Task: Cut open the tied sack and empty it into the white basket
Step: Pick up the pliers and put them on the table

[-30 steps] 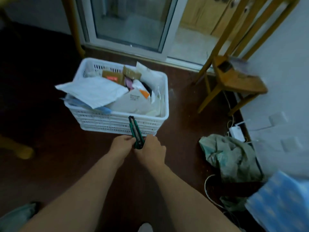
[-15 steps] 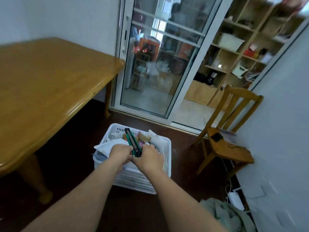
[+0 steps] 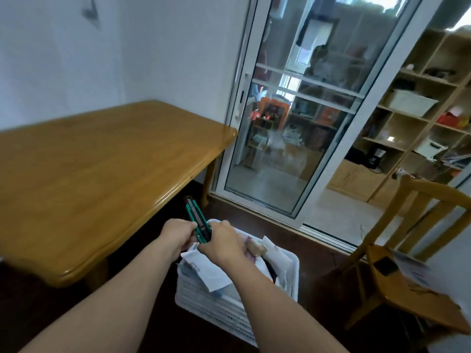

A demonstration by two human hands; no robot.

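You are holding a green utility knife (image 3: 196, 217) in both hands, just above the far left corner of the white basket (image 3: 219, 314). Your left hand (image 3: 178, 231) is keeping a tight grip on the knife's body from the left. Your right hand (image 3: 221, 242) is wrapping its grip round the lower end from the right, with the knuckles facing up. The knife's tip is pointing up and away from the basket, and it is too blurred to tell whether the blade is out.

The basket is sitting on the dark floor under your forearms, and it is holding a heap of white envelopes and papers (image 3: 211, 273) and a small brown parcel (image 3: 257, 247). A wooden table (image 3: 89, 174) is standing left of the basket. A sliding glass door (image 3: 285, 154) is standing beyond the basket. A wooden chair (image 3: 413, 296) is standing to the basket's right.
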